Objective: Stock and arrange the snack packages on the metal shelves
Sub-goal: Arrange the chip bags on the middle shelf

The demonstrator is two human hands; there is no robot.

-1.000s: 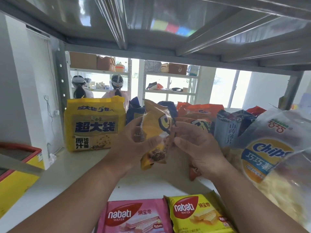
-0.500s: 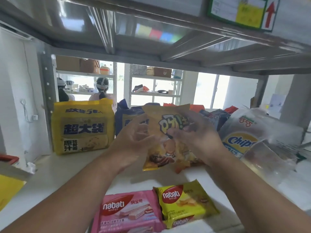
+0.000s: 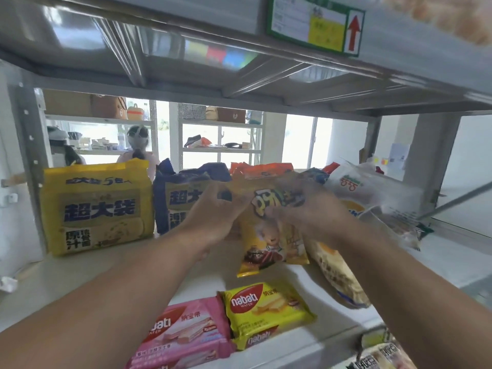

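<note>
Snack bag [image 3: 269, 230], the orange-yellow one, stands upright on the shelf [image 3: 80, 278], right of the blue pack [image 3: 181, 198]. Left hand [image 3: 213, 217] and right hand [image 3: 306, 217] grip its upper sides with curled fingers. Placing seems underway; next it needs settling straight, then letting go.

Stockroom or shop storage: we note metal shelving [image 3: 266, 83], a labelled shelf tag [image 3: 315, 23], ranked snack packages [image 3: 95, 206], and further shelf racks [image 3: 218, 129] holding boxes behind.
</note>
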